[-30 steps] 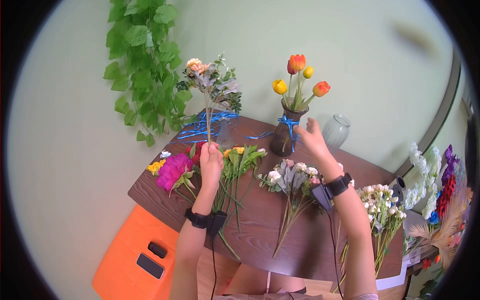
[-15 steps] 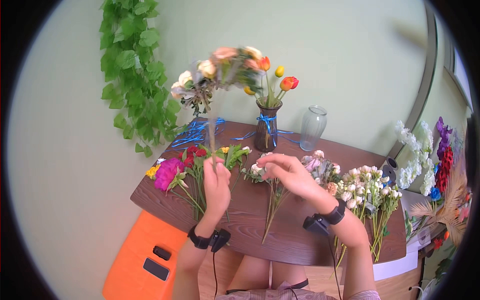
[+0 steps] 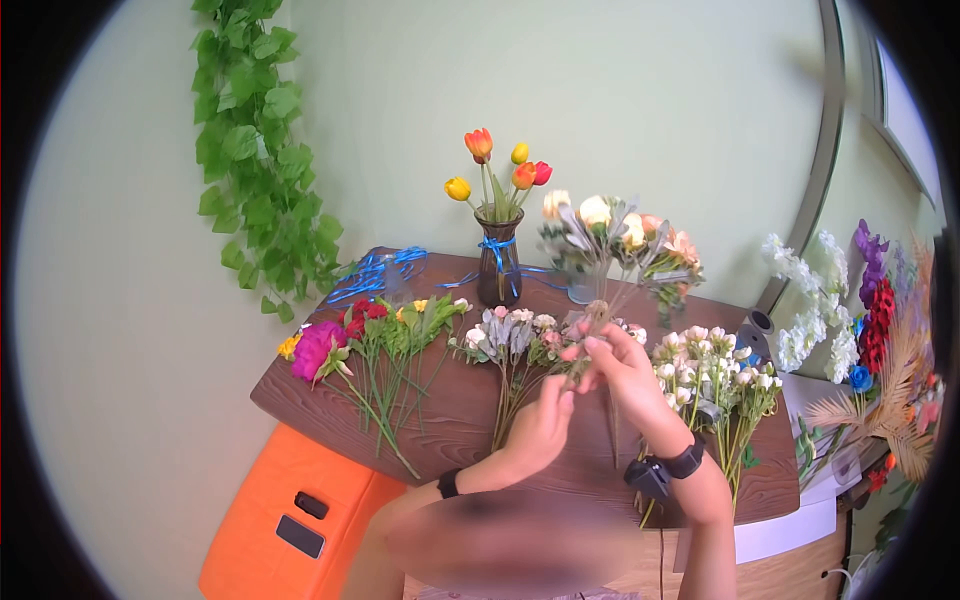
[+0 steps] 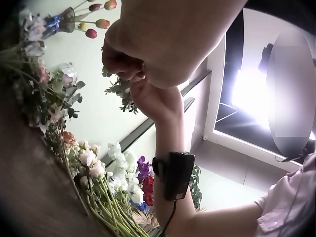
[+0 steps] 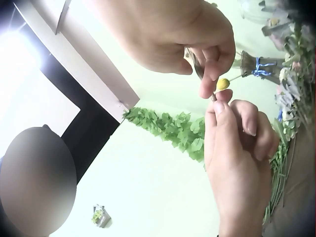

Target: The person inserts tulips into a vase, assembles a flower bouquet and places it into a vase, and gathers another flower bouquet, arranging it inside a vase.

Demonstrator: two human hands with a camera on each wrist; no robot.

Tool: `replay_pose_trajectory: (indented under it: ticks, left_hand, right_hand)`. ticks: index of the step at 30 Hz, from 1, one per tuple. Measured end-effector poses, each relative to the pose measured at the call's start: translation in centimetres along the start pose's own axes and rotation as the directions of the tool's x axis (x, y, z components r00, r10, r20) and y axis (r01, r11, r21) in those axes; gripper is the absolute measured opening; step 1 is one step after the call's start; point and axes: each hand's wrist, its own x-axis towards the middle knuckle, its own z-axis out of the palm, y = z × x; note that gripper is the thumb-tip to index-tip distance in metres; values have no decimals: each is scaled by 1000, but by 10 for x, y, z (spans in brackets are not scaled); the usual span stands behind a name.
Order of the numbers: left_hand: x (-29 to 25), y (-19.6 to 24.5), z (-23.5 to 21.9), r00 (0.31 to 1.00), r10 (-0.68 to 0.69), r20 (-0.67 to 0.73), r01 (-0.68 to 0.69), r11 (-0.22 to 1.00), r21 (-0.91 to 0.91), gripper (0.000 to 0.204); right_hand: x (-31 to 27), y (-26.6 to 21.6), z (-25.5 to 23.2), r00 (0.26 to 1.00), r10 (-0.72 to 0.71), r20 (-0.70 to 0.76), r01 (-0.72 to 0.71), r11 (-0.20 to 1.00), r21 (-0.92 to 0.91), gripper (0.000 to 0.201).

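A bunch of cream and peach flowers (image 3: 632, 232) stands up over the right part of the table, grey-green leaves among its heads. My right hand (image 3: 637, 383) grips its stems below the heads, fingers curled. Just left and lower, my left hand (image 3: 535, 432) pinches the stem end between thumb and fingertips. In the right wrist view the left hand (image 5: 237, 153) shows the thumb pressed on the stem, close under the right hand (image 5: 173, 37). The left wrist view has both hands together, hiding most of the stems.
A dark vase (image 3: 498, 275) of tulips with a blue ribbon stands at the back of the table (image 3: 450, 440). Blue ribbon (image 3: 375, 275) lies left of it. Magenta peony (image 3: 320, 352), pink-white flowers (image 3: 510, 335) and white blooms (image 3: 705, 360) lie along the table. A clear vase (image 3: 580, 290) is mostly hidden.
The bunch has moved from the left side to the right. My right hand has come from beside the vase to its stems, and the left hand has shifted right and down along them.
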Motion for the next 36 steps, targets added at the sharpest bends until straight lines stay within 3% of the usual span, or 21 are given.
replay_pose_trajectory:
  ticks: [2, 4, 7, 13, 18, 23, 28, 32, 34, 36]
  left_hand:
    - [-3, 2, 15, 998, 26, 63, -26, 1000, 8, 19]
    - [-4, 1, 27, 993, 8, 117, -7, 1000, -4, 21]
    - [-5, 7, 30, 943, -24, 331, -2, 997, 78, 26]
    - [-9, 15, 12, 896, -46, 442, -27, 987, 158, 33]
    - [-17, 7, -22, 892, -2, 451, -109, 970, 219, 27]
    - [-12, -3, -49, 889, -157, 429, 100, 983, 152, 26]
    - [-12, -23, -58, 885, -218, 412, 129, 964, 232, 29]
    - [-21, -41, -58, 894, -211, 396, 50, 923, 380, 35]
    - [-21, -48, -59, 898, -213, 386, 45, 915, 400, 38]
    - [-20, -51, -57, 848, -332, 413, 118, 879, 463, 40]
  right_hand:
    - [-10, 4, -13, 1000, 4, -20, -3, 999, 39, 23]
    - [-19, 12, -28, 998, 17, -63, -20, 999, -46, 22]
    - [-33, 12, -39, 992, 37, -123, -37, 999, 0, 20]
    - [-56, 24, -70, 975, 81, -209, -74, 996, 45, 16]
    - [-72, 22, -90, 959, 100, -265, -110, 994, -22, 13]
    - [-78, 22, -100, 942, 91, -323, -114, 992, -53, 11]
    - [-72, 32, -102, 958, 69, -278, -78, 997, -21, 13]
    - [-64, 32, -93, 967, 82, -242, -86, 996, -9, 15]
    - [-60, 35, -85, 976, 114, -183, -97, 990, 97, 16]
    - [-53, 43, -82, 983, 112, -144, -98, 990, 100, 18]
